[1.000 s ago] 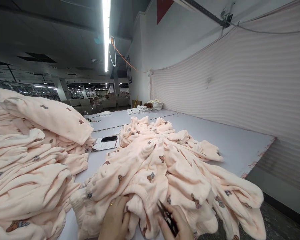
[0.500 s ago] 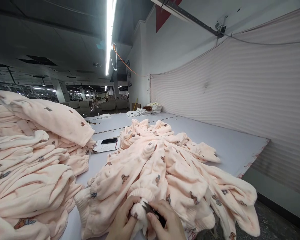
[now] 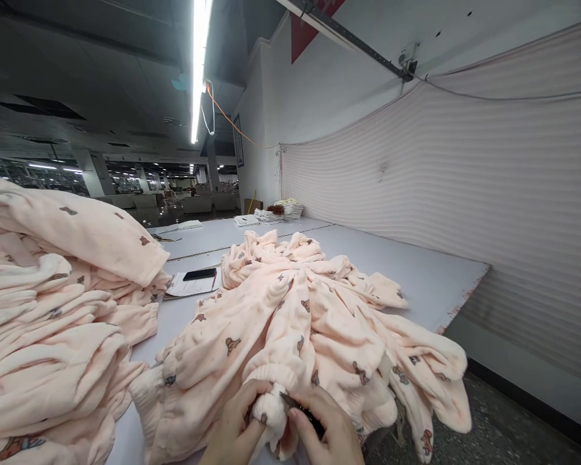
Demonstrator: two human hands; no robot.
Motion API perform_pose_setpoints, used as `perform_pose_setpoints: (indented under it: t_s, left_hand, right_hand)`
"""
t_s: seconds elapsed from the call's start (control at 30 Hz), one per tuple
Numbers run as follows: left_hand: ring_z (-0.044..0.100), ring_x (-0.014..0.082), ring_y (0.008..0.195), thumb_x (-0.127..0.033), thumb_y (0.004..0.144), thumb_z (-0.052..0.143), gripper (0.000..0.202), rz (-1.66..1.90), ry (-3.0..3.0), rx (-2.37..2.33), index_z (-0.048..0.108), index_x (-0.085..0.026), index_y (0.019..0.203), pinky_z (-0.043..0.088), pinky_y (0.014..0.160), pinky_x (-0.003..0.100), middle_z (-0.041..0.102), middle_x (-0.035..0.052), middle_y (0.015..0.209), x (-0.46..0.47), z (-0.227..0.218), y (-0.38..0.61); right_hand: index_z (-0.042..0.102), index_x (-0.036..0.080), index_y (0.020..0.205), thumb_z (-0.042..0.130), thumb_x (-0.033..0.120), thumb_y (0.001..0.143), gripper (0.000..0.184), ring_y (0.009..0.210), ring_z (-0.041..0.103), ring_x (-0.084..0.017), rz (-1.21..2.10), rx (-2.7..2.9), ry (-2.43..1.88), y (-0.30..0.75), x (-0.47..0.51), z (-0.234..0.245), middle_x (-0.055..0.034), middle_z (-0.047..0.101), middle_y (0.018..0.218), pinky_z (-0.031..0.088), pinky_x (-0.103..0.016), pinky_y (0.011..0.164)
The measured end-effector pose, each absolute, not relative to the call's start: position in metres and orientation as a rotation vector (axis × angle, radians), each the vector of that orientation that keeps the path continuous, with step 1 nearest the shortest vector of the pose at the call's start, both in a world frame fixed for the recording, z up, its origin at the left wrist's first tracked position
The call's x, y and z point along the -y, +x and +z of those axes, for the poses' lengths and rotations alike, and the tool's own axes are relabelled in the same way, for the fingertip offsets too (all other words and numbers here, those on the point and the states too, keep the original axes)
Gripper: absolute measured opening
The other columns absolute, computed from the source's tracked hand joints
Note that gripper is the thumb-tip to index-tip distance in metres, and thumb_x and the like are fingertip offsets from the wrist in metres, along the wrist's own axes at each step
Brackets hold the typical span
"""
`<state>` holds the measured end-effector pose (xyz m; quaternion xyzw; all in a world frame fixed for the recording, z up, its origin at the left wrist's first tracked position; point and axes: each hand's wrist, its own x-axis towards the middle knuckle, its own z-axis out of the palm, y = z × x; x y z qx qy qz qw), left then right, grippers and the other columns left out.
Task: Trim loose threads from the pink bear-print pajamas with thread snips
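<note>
A pale pink fleece garment [image 3: 281,323] printed with small brown bears is spread over the table, its gathered cuff close to me. My left hand [image 3: 242,416] pinches the whitish fabric end just below that cuff. In my right hand [image 3: 326,423] are dark thread snips [image 3: 314,421], their body mostly hidden by my fingers. The snips' pointed tip lies against the fabric beside my left fingers. Whether the blades are apart cannot be made out.
To the left rises a large heap of the same pink fleece [image 3: 53,323]. A black phone [image 3: 200,274] lies on a paper pad [image 3: 184,285]. Stacked white pieces [image 3: 268,216] stand at the far end of the table [image 3: 430,271]. A pale striped sheet [image 3: 440,168] hangs along the right.
The view has turned slightly right, so the surroundings appear shifted left. My hands stay at the cuff, and the snips' blades show less than before.
</note>
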<state>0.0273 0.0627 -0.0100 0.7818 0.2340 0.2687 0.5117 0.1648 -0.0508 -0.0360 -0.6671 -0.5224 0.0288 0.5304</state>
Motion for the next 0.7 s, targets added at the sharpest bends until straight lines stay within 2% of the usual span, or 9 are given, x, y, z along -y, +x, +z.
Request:
perform_pose_setpoints:
  t_s: [0.13,0.27,0.43,0.57,0.7]
  left_hand:
    - [0.055,0.0206,0.08,-0.022,0.074,0.055,0.016,0.631,1.844,-0.534,0.061,-0.02,0.089,0.045,0.07,0.028,0.062,0.003,0.085,-0.059,-0.012,0.03]
    - [0.056,0.0182,0.075,-0.025,0.073,0.061,0.013,0.617,1.57,-0.47,0.06,-0.021,0.086,0.044,0.068,0.027,0.061,0.0006,0.08,-0.057,-0.015,0.033]
    - [0.062,0.0213,0.082,-0.034,0.066,0.074,0.035,0.632,1.017,-0.413,0.056,-0.023,0.093,0.046,0.069,0.029,0.067,0.0034,0.092,-0.056,-0.025,0.041]
    - [0.064,0.0246,0.088,-0.027,0.059,0.079,0.037,0.59,0.893,-0.42,0.058,-0.022,0.088,0.048,0.072,0.031,0.067,0.0048,0.096,-0.049,-0.021,0.046]
    - [0.064,0.0211,0.084,-0.024,0.058,0.08,0.032,0.575,0.844,-0.398,0.061,-0.022,0.084,0.047,0.072,0.029,0.068,0.0033,0.09,-0.043,-0.015,0.049]
  right_hand:
    - [0.069,0.028,0.101,0.055,0.031,0.08,0.025,0.074,0.066,-0.017,0.01,1.276,-1.62,0.161,0.054,-0.037,-0.0021,0.068,0.084,0.051,-0.021,0.066]
    - [0.069,0.028,0.097,0.05,0.033,0.086,0.022,0.076,0.066,-0.017,-0.046,1.213,-1.627,0.161,0.053,-0.036,-0.0021,0.068,0.083,0.05,-0.021,0.066]
    - [0.069,0.026,0.099,0.053,0.042,0.085,0.026,0.072,0.067,-0.016,-0.101,1.133,-1.532,0.165,0.056,-0.049,-0.0026,0.068,0.08,0.052,-0.02,0.065]
    - [0.068,0.029,0.105,0.052,0.041,0.086,0.028,0.069,0.067,-0.017,-0.174,1.15,-1.578,0.159,0.057,-0.056,-0.0031,0.069,0.083,0.051,-0.02,0.058]
    - [0.069,0.028,0.102,0.051,0.038,0.087,0.026,0.07,0.068,-0.017,-0.183,1.126,-1.563,0.156,0.055,-0.055,-0.0036,0.069,0.084,0.052,-0.02,0.06]
